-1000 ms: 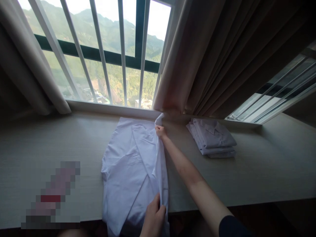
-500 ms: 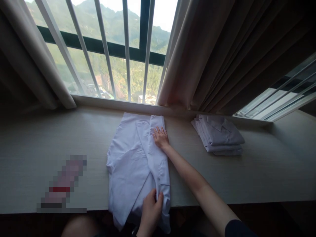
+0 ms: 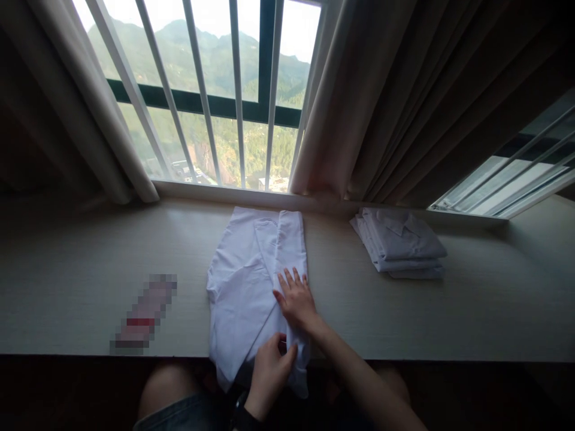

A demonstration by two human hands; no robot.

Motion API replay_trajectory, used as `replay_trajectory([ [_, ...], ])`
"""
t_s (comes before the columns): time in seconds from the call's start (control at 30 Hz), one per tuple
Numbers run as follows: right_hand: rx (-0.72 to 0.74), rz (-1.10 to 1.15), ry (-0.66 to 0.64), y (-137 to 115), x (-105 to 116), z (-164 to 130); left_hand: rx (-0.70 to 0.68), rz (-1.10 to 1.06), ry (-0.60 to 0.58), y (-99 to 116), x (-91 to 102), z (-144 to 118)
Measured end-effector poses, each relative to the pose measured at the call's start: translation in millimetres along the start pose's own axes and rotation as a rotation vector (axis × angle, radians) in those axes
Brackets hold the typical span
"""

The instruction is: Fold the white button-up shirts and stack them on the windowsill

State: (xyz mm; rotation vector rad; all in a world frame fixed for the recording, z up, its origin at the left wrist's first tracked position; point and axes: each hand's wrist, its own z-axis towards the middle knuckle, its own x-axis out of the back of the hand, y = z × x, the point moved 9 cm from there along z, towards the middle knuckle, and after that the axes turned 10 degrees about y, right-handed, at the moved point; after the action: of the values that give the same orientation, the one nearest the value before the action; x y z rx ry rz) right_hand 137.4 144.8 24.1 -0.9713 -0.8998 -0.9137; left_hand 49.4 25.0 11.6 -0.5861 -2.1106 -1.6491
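A white shirt [image 3: 242, 281], partly folded, lies on the pale tabletop with its lower end hanging over the front edge. Its right side is turned inward as a long strip. My right hand [image 3: 297, 301] rests flat on that strip, fingers spread. Close to the table's front edge, my left hand [image 3: 271, 366] pinches the fold of the shirt between thumb and fingers. A dark band circles my left wrist.
To the right sits a stack of folded white shirts [image 3: 399, 242]. A blurred-out pinkish object [image 3: 148, 314] lies on the left of the tabletop [image 3: 188, 239]. Behind are a barred window [image 3: 240, 143] and curtains [image 3: 381, 108]; my knees are under the front edge.
My right hand has slid down along the folded strip toward my left hand. The left hand keeps its pinch on the shirt. The camera view has shifted slightly.
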Motion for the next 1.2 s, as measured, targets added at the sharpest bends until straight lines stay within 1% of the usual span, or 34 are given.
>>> replay_trajectory([
  [0.07,0.005,0.004,-0.042,-13,-9,-32,-0.029,-0.007,0.01,0,4.1,-8],
  [0.13,0.008,0.005,-0.074,-19,-17,-47,-0.059,-0.01,0.062,-4,15.4,-18],
  [0.17,0.01,0.005,-0.079,-21,-19,-50,-0.072,0.004,0.127,-9,26.3,-24],
  [0.2,0.013,0.003,-0.074,-21,-19,-51,-0.091,0.038,0.223,-14,41.0,-29],
  [0.3,0.027,-0.015,-0.013,-23,-11,-51,-0.175,0.238,0.587,-27,94.1,-47],
  [0.33,0.026,-0.022,0.005,-23,-9,-53,-0.198,0.317,0.686,-31,108.7,-52],
  [0.37,0.02,-0.027,0.011,-23,-8,-57,-0.209,0.392,0.755,-34,120.1,-55],
  [0.4,0.011,-0.029,0.003,-23,-9,-61,-0.205,0.46,0.793,-39,128.6,-54],
  [0.43,0.001,-0.029,-0.016,-22,-11,-66,-0.188,0.518,0.807,-43,134.8,-51],
  [0.5,-0.016,-0.031,-0.056,-21,-17,-75,-0.133,0.605,0.786,-52,142.6,-40],
  [0.6,-0.011,-0.038,-0.074,-20,-22,-81,-0.03,0.654,0.706,-64,149.3,-17],
  [0.7,-0.007,-0.046,-0.088,-17,-23,-82,0.1,0.606,0.622,-72,155.3,2],
  [0.8,-0.001,-0.057,-0.099,-14,-21,-85,0.208,0.541,0.474,-79,153.8,14],
  [0.87,0.003,-0.065,-0.114,-13,-18,-87,0.218,0.521,0.391,-81,151.4,18],
  [0.93,-0.001,-0.077,-0.118,-13,-15,-88,0.209,0.507,0.355,-85,152.1,20],
  [1.0,0.025,-0.085,-0.097,-20,-11,-85,0.204,0.48,0.328,-90,154.2,21],
  [1.07,0.084,-0.083,-0.071,-32,-9,-82,0.207,0.447,0.297,-96,156.8,24],
  [1.13,0.131,-0.077,-0.066,-41,-12,-80,0.22,0.426,0.299,-97,162.3,28],
  [1.2,0.143,-0.078,-0.061,-45,-16,-80,0.238,0.426,0.351,-94,170.8,33],
])
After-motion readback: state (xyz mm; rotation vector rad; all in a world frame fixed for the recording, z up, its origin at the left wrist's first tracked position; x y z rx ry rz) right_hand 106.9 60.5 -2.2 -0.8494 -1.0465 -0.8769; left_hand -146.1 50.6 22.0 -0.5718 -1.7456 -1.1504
